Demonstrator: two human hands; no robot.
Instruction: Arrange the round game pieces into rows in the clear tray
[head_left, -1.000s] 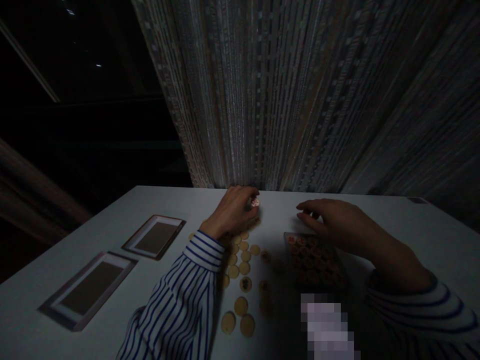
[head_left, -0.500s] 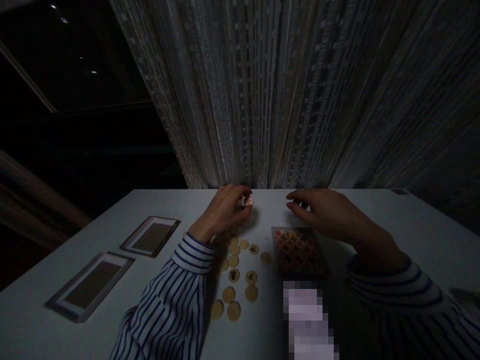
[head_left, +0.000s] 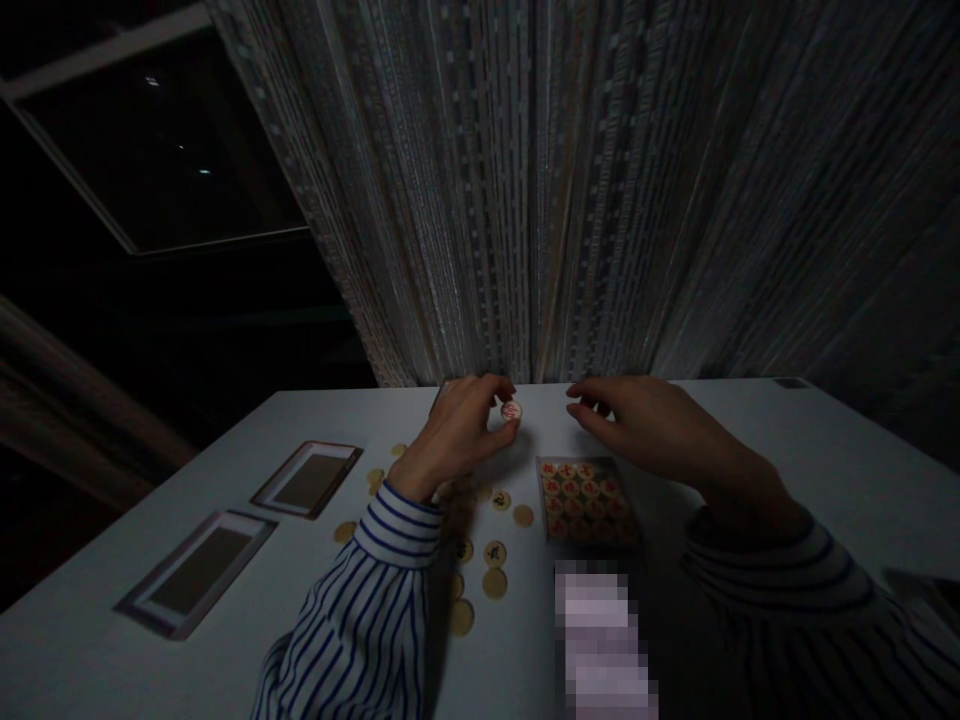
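My left hand (head_left: 465, 425) pinches a round piece with red writing (head_left: 511, 411) between thumb and fingers, raised above the table near its far side. Opposite it, my right hand (head_left: 645, 425) hovers with thumb and fingertips a little apart and nothing between them. Below the right hand lies a square box (head_left: 589, 500) holding rows of round pieces with red characters. Loose wooden discs are scattered under and around my left forearm; a few show black characters, such as one disc (head_left: 495, 553), and others look plain. My left hand and sleeve hide part of them.
Two framed flat cards (head_left: 307, 480) (head_left: 196, 573) lie on the left of the white table (head_left: 247, 450). A pixelated object (head_left: 600, 640) is in front of the box. A small dark item (head_left: 790, 383) sits at the far right corner. Behind the table hangs a string curtain (head_left: 510, 200).
My left hand has moved slightly right with the red-marked piece, closer to my right hand. The view has shifted a little, and more of the box and of the discs at left shows.
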